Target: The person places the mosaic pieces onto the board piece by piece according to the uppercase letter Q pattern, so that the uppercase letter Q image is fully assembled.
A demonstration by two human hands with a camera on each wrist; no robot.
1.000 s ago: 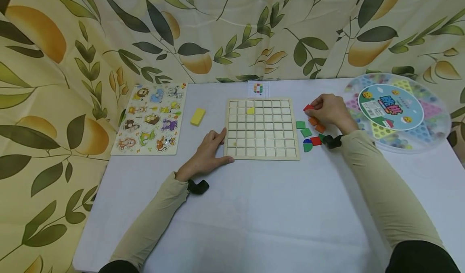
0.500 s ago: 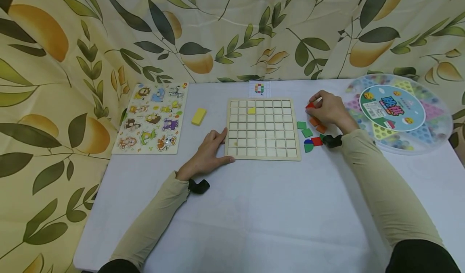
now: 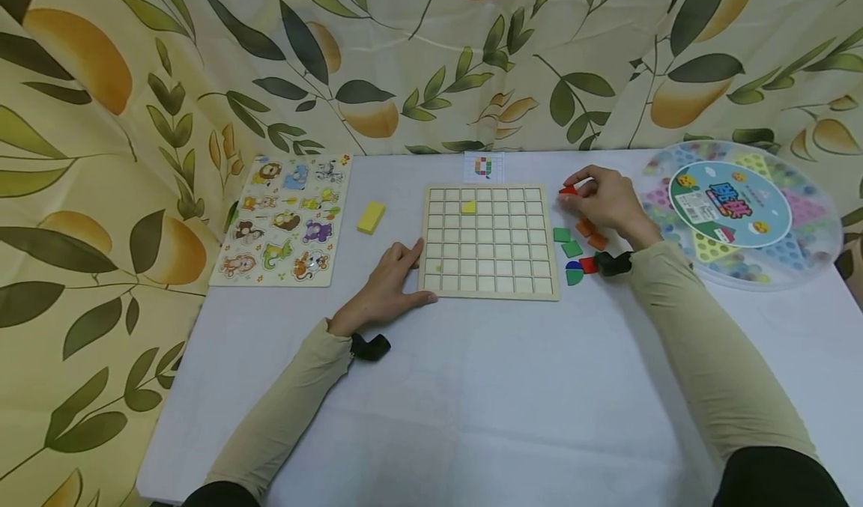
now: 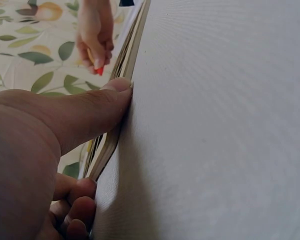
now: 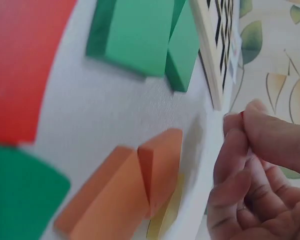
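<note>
A pale wooden grid board (image 3: 485, 243) lies flat in the middle of the table, with one yellow block (image 3: 468, 207) in a cell near its top. My left hand (image 3: 384, 282) steadies its near left corner, thumb at the front edge and fingers against the left side. To the right of the board, my right hand (image 3: 608, 204) pinches a small red block (image 3: 568, 189) between thumb and fingers; the right wrist view shows only a sliver of it. Close by lie orange blocks (image 3: 597, 241), green blocks (image 3: 571, 249), another red block (image 3: 589, 265) and a blue piece (image 3: 571, 266).
Behind the board stands a small pattern card (image 3: 483, 167). A yellow rectangular block (image 3: 371, 217) and an animal puzzle board (image 3: 279, 222) lie to the left. At the right is a round clear case (image 3: 809, 215) with colourful contents. Patterned cloth (image 3: 431, 58) hangs behind the table.
My right hand has drawn slightly left and upward, away from the loose blocks, carrying the red block toward the board. My left hand stays at the board's corner.
</note>
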